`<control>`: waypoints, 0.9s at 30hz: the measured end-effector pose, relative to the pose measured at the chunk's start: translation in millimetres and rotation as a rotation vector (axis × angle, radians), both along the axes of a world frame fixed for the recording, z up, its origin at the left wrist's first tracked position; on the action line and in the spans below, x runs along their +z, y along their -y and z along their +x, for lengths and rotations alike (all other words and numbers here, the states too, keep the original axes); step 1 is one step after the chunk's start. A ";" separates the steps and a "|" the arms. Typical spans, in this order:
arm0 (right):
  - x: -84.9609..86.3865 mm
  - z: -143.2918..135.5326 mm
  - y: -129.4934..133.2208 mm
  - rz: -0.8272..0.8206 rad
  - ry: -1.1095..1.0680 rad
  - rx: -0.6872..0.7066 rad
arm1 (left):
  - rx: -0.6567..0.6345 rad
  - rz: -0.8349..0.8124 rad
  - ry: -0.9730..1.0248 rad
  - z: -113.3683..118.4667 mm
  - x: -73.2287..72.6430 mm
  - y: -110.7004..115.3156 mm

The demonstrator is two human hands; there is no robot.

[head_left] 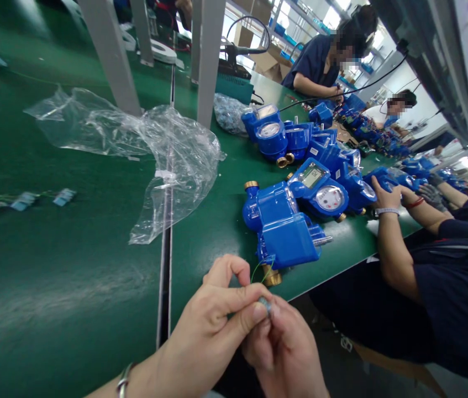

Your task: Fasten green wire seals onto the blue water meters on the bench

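Close to the table's front edge, my left hand and my right hand meet in a pinch. Between their fingertips sits a small blue-grey seal tag, mostly covered by the fingers. A thin green wire loops from it up to a blue water meter just beyond my hands. This meter lies with its blue cover toward me and brass threaded ends showing. Touching it behind is another blue water meter, whose display and round dial face up.
A crumpled clear plastic bag lies across the table seam. Several blue tags with wire rest at left. Grey posts stand at the back. More blue meters crowd the right, where a co-worker's hands hold one.
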State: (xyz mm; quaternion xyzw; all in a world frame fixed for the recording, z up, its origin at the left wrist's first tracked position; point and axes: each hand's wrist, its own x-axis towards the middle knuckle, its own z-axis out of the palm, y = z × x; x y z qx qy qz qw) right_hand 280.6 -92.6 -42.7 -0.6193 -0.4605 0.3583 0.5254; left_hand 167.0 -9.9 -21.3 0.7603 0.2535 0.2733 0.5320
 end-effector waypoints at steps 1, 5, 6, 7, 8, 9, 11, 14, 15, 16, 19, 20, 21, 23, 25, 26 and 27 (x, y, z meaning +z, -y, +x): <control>-0.6 -1.2 0.3 0.021 0.044 -0.039 | 0.009 -0.008 0.000 -0.2 0.1 0.0; -7.3 2.2 3.4 0.278 0.600 -0.211 | 0.079 -0.032 0.021 -0.2 0.1 1.4; -8.5 4.7 3.9 0.328 0.696 -0.191 | 0.074 -0.036 0.028 0.0 0.3 1.8; -9.0 7.2 4.0 0.361 0.756 -0.162 | 0.059 -0.042 0.033 0.3 0.5 2.0; -8.8 9.4 3.8 0.379 0.791 -0.127 | 0.047 -0.050 0.040 0.5 1.0 2.0; -7.9 11.0 3.2 0.384 0.807 -0.095 | 0.045 -0.061 0.047 0.8 1.5 2.0; -5.0 11.9 1.0 0.388 0.805 -0.066 | 0.059 -0.079 0.055 1.1 3.0 1.5; -2.7 9.0 -2.2 0.432 0.802 -0.114 | 0.062 -0.083 0.047 1.2 5.1 1.0; -3.2 7.8 -2.6 0.456 0.807 -0.153 | 0.054 -0.081 0.042 1.2 5.6 0.9; -4.3 6.8 -2.5 0.483 0.817 -0.187 | 0.044 -0.079 0.038 1.1 5.9 0.9; -7.7 5.0 -0.8 0.502 0.783 -0.255 | 0.033 -0.079 0.027 1.1 6.0 0.3; -7.7 4.6 -0.5 0.456 0.693 -0.254 | 0.029 -0.076 0.021 1.3 5.9 0.0; -6.8 4.2 -0.8 0.377 0.534 -0.234 | 0.018 -0.067 0.016 1.5 5.9 -0.4; -2.9 3.7 -2.9 0.133 0.024 -0.119 | -0.009 -0.038 0.008 2.0 5.7 -0.7; 1.4 3.9 -5.6 -0.074 -0.474 0.026 | -0.015 -0.009 -0.001 2.0 5.1 -0.3; 2.8 4.3 -6.3 -0.112 -0.600 0.068 | 0.006 0.002 -0.002 1.7 4.5 0.2; 3.4 5.1 -6.1 -0.108 -0.617 0.077 | 0.036 0.013 0.003 1.1 3.6 0.8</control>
